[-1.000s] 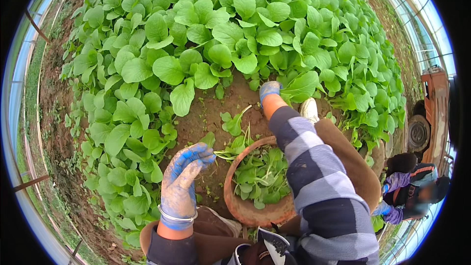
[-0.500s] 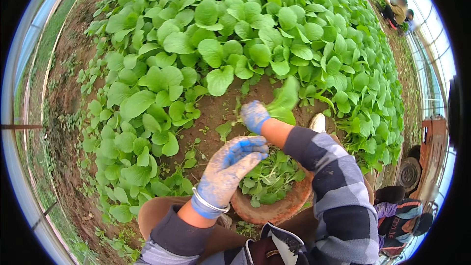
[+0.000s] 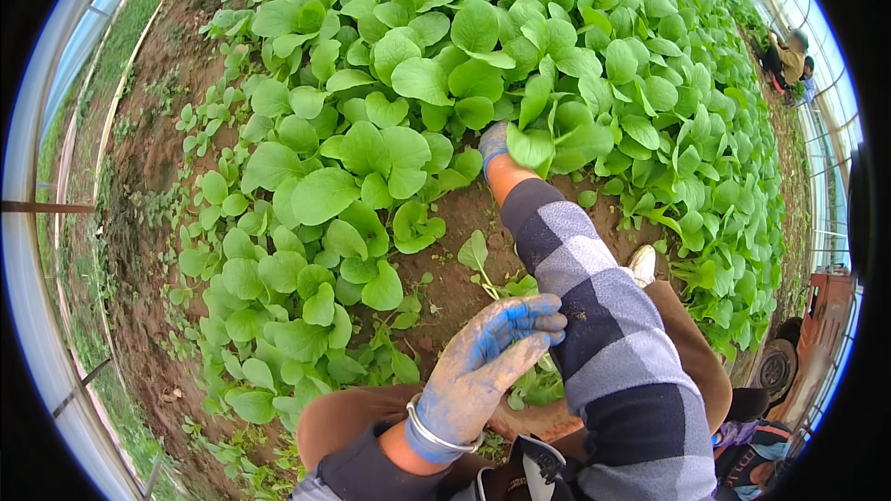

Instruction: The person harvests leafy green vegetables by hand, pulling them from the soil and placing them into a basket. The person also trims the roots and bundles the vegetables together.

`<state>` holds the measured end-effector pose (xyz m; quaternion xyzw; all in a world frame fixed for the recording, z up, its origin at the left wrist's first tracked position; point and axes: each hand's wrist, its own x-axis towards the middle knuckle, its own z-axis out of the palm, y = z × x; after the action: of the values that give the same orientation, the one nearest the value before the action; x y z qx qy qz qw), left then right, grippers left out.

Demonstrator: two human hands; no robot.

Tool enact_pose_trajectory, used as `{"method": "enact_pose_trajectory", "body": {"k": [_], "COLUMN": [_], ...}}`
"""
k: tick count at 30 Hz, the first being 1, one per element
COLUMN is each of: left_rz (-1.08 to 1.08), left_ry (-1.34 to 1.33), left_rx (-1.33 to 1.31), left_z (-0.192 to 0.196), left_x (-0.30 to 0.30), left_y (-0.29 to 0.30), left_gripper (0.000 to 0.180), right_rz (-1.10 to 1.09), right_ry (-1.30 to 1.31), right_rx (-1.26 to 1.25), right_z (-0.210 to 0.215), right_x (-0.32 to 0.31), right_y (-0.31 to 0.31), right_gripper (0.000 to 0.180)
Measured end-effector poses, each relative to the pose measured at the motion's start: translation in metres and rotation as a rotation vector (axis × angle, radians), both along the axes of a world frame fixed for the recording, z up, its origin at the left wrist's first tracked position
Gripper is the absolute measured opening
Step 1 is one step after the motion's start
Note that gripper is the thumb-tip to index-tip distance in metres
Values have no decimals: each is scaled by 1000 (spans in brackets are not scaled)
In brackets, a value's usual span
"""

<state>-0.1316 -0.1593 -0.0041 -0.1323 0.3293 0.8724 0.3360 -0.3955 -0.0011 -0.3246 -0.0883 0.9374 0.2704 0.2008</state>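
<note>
Forward, at the near edge of the bed, reaches with the gloved right hand (image 3: 495, 141) in among standing leafy brassica greens (image 3: 408, 162), behind a cluster of broad leaves (image 3: 557, 144). Cannot tell whether pinching a stem or spread, with so much foliage over the grasp. Holds the gloved left hand (image 3: 464, 385) lower, near the body, half unfolded, with blue-stained fingers (image 3: 529, 308) lying together and slightly bent, and with the thumb (image 3: 520, 357) apart from them. Wears a silver bangle (image 3: 432, 436) round the left wrist and a checked sleeve (image 3: 608, 315) along the right arm. Has a reddish clay basin (image 3: 536, 420) below the left hand, partly covered by hand and sleeve, with small greens (image 3: 538, 385) inside. Just beyond the left hand, over bare brown soil (image 3: 445, 278), a single leafy plant (image 3: 475, 253) with a pale stem. Rests a pale shoe (image 3: 642, 264) to the right, past brown trousers (image 3: 691, 334). Farther out, at lower right, a co-worker (image 3: 742, 459) near a reddish-brown vehicle (image 3: 821, 320) with a dark wheel (image 3: 775, 369). At upper right, beyond the bed, two more people (image 3: 789, 60). Along the left rim, a translucent greenhouse wall (image 3: 32, 83).
</note>
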Motion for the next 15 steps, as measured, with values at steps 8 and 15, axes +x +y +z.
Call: {"method": "enact_pose_trajectory", "body": {"k": [8,15], "left_rz": [28,46], "left_ry": [-36,11], "left_rx": [21,-22], "left_z": [-5,1], "left_x": [3,5], "left_y": [-13,-6], "left_gripper": [36,37], "right_rz": [-37,-194], "right_ry": [-48,-199], "right_rx": [46,-118], "right_z": [4,55], "right_x": [6,48], "right_y": [2,6], "right_gripper": [29,25]}}
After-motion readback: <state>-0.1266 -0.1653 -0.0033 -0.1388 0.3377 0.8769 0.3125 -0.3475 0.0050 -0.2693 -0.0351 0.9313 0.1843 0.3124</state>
